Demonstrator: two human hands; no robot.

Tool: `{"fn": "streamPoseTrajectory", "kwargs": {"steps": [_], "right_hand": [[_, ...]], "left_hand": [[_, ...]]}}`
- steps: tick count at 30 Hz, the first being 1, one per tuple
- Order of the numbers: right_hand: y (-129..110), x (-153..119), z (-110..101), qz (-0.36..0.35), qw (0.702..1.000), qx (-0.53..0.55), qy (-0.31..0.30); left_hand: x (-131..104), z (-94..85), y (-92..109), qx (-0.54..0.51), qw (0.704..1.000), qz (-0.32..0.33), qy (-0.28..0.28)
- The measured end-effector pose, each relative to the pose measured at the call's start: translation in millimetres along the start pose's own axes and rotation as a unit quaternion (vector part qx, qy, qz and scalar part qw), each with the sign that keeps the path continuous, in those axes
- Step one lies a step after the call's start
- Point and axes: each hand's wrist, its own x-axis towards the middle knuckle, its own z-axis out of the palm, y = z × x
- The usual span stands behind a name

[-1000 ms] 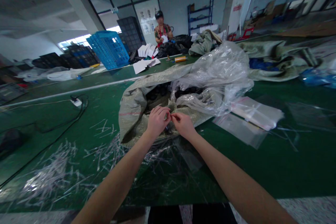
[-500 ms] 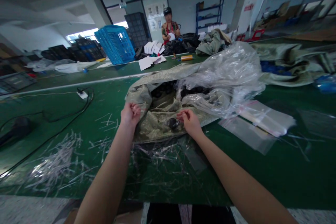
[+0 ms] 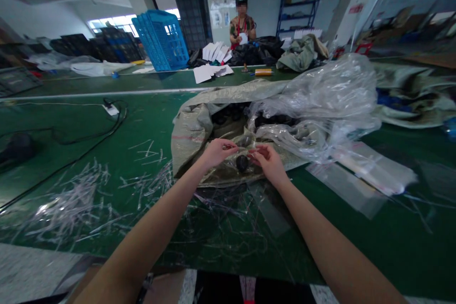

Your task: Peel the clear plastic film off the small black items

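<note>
From the head camera, the green tabletop [image 3: 374, 242] carries a scatter of clear plastic strips [image 3: 71, 204] on the left, a black cable [image 3: 89, 145] running to a white power strip [image 3: 111, 109], and flat clear bags [image 3: 366, 171] on the right; a blue crate [image 3: 162, 40] and white cards [image 3: 213, 69] stand far back, where another person [image 3: 242, 21] works at the tabletop's far edge. The left hand [image 3: 215, 152] and right hand [image 3: 269, 164] meet over the near lip of an open woven sack [image 3: 192, 128]; both pinch with thumb and forefinger at something thin and clear, too slight to make out; a small black round part [image 3: 242, 163] lies just between them on the sack's lip. A crumpled clear plastic liner [image 3: 327, 99] spills from the sack and hides most of its inside; dark parts [image 3: 228, 114] show in its mouth, blurred; the right edge of the scene is smeared.
</note>
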Motion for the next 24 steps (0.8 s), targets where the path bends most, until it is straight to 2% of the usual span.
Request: {"fn": "streamPoseTrajectory", "kwargs": {"steps": [3, 9, 12, 14, 18, 21, 24], "right_hand": [[2, 3, -2, -0.008, 0.999, -0.028, 0.018], [11, 15, -6, -0.021, 0.996, -0.064, 0.061], [13, 16, -7, -0.054, 0.990, -0.117, 0.057], [12, 14, -7, -0.081, 0.981, -0.166, 0.059], [7, 10, -7, -0.121, 0.958, -0.250, 0.066], [6, 9, -7, -0.122, 0.956, -0.259, 0.066], [5, 8, -10, -0.113, 0.959, -0.255, 0.051]], "left_hand": [[-1, -1.4, -8, -0.014, 1.000, 0.001, 0.015], [-1, 2.8, -25, -0.033, 0.996, -0.026, 0.080], [-2, 2.8, -21, -0.025, 0.995, -0.049, 0.079], [-3, -0.5, -13, -0.040, 0.991, -0.104, 0.075], [-6, -9.6, 7, -0.166, 0.955, -0.245, 0.029], [-8, -11.5, 16, -0.211, 0.942, -0.259, -0.036], [-10, -7.7, 15, -0.180, 0.951, -0.242, -0.065]]}}
